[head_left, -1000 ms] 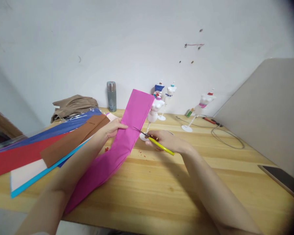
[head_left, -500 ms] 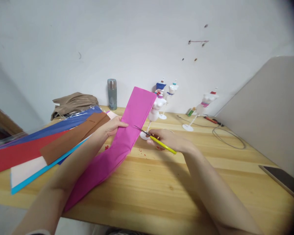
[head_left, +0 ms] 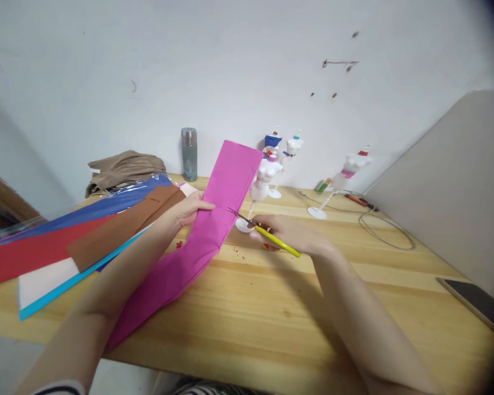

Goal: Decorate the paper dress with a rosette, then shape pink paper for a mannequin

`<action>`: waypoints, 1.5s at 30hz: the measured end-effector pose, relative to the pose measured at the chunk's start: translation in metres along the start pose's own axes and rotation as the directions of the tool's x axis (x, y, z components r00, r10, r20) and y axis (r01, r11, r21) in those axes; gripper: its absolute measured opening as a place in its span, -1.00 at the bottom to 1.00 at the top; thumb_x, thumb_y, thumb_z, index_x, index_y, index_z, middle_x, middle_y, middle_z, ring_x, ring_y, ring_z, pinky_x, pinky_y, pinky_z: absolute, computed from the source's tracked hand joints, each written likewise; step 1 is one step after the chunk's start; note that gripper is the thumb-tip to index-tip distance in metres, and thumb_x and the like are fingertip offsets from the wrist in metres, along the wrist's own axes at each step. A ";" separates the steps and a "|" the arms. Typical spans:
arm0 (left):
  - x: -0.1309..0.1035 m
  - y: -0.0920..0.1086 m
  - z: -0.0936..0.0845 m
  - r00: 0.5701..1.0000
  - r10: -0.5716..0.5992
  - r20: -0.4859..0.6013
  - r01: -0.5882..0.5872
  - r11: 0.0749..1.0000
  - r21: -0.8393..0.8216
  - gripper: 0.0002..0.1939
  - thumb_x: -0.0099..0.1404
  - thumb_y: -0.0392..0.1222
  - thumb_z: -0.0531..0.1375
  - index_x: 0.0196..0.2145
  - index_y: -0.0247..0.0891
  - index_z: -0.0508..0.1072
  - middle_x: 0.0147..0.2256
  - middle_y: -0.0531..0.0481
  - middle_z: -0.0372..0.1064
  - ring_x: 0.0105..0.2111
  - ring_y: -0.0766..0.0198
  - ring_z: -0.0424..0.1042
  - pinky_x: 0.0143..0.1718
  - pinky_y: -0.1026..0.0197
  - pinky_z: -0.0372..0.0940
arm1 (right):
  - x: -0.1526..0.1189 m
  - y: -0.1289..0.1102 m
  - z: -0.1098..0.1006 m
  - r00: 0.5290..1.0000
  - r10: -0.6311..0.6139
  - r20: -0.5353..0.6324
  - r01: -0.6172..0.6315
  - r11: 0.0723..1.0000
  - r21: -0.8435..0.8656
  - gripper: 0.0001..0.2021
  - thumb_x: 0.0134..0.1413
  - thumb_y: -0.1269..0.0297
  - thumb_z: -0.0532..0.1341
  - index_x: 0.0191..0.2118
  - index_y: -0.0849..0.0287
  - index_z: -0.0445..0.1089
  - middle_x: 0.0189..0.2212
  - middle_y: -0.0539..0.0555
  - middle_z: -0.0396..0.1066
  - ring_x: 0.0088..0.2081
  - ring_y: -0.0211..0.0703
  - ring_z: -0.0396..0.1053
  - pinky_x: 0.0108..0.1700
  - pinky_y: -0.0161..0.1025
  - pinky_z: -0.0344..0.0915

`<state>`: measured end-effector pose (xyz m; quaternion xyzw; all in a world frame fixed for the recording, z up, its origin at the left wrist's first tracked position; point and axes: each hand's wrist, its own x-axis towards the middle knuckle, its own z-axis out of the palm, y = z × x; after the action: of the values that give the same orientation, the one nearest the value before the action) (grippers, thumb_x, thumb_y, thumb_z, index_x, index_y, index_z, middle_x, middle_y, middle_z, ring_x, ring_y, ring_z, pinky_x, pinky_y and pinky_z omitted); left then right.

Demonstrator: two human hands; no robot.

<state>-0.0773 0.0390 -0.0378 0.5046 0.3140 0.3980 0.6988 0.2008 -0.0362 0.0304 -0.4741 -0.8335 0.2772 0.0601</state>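
A long folded strip of pink crepe paper (head_left: 226, 186) is pinched at its left edge by my left hand (head_left: 191, 209), thumb on top. Its upper end stands raised, and the lower end slants down to the table's front edge. In my right hand (head_left: 286, 230) is a pair of scissors (head_left: 278, 241) with yellow handles, my fingers closed round them. The dark blades reach over the right edge of the pink paper, near its middle. Right behind the paper stands a small white mannequin (head_left: 267, 171) with a pink neck band.
More small mannequins stand at the back, one (head_left: 356, 163) farther right. Folded coloured sheets (head_left: 119, 227) and a brown cloth (head_left: 127, 167) lie left. A flask (head_left: 189, 156) is by the wall. Red scraps (head_left: 239, 253), a cable (head_left: 385, 233) and a phone (head_left: 473, 304) rest on the table (head_left: 247, 312).
The scissors and my right hand have shifted very slightly to the right. My left hand keeps its hold on the pink paper; the view has moved a little.
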 end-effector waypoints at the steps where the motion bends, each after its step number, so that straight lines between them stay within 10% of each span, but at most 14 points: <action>1: 0.000 0.000 0.000 1.000 -0.006 0.008 0.006 1.000 -0.001 -0.45 -0.06 -0.31 0.49 -0.05 -0.42 0.61 -0.09 -0.31 0.65 -0.14 -0.05 0.65 -0.03 0.02 0.47 | 0.000 0.000 0.000 1.000 0.001 0.000 -0.001 1.000 0.002 -0.57 0.29 -0.08 0.16 -0.06 0.21 0.49 -0.39 0.15 0.51 -0.40 -0.07 0.42 -0.36 -0.20 0.24; 45: -0.004 0.002 0.011 1.000 -0.013 -0.027 0.013 1.000 0.020 -0.49 -0.08 -0.35 0.51 -0.11 -0.41 0.63 -0.17 -0.24 0.66 -0.20 0.06 0.64 -0.03 0.07 0.45 | -0.003 -0.008 -0.003 0.993 0.087 -0.080 -0.090 0.995 -0.038 -0.64 0.22 -0.08 0.19 -0.18 0.15 0.44 -0.29 0.19 0.57 -0.29 0.02 0.48 -0.30 -0.17 0.27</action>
<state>-0.0704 0.0314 -0.0323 0.5045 0.3306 0.3969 0.6919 0.1977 -0.0401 0.0376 -0.5223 -0.8143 0.2434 0.0706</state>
